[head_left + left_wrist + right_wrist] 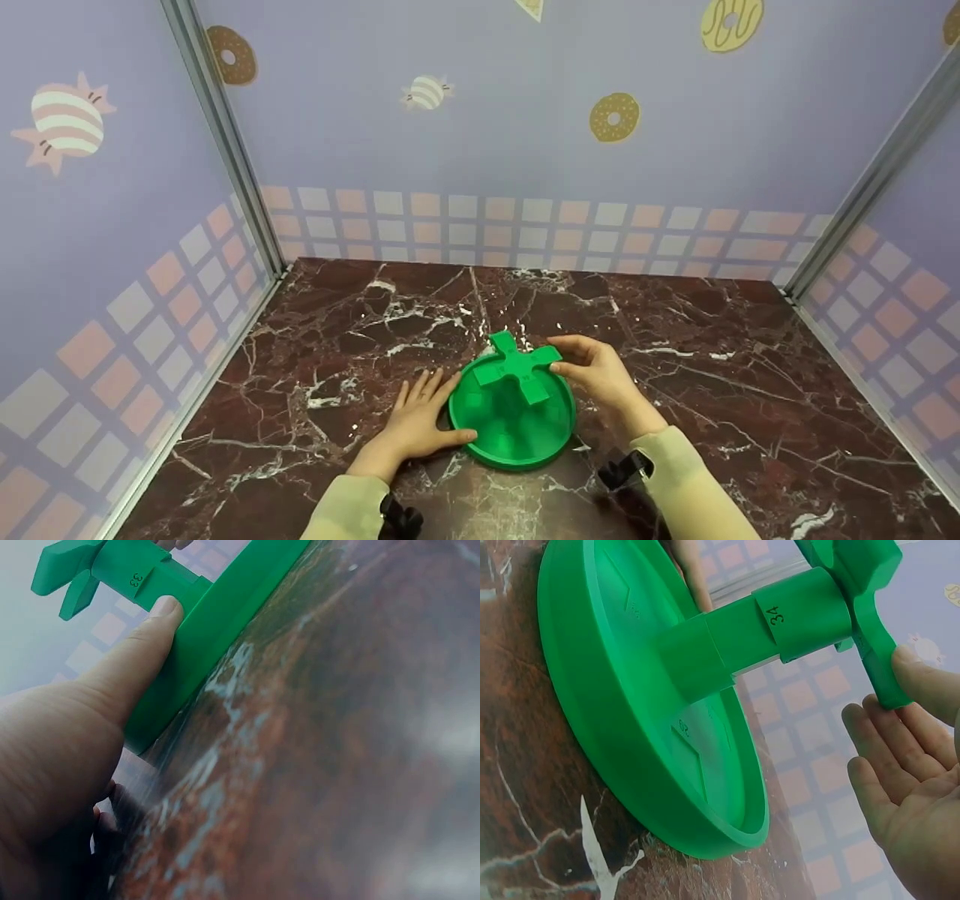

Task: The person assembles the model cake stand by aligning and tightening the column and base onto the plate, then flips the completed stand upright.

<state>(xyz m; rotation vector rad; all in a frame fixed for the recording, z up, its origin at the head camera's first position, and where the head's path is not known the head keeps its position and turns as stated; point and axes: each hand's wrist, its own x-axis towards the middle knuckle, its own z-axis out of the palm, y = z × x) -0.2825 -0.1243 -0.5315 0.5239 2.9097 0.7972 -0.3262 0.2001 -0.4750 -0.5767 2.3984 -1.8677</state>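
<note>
A green round base with a raised rim (517, 462) stands on the marbled table. From its middle rises a stepped column (739, 634), marked 34 in the right wrist view. A green cross-shaped top (517, 365) with several broad arms sits on that column. My left hand (416, 429) lies spread along the base's left side, its thumb touching the rim. At the upper right, my right hand (604, 379) pinches the end of one cross arm between thumb and fingers. In the right wrist view its lower fingers stay loose.
Dark red marbled tabletop (360, 315) with white veins surrounds the base. A lilac back panel (487, 135) with printed sweets and side panels (97, 247) enclose the table. Metal posts (232, 135) stand at the corners.
</note>
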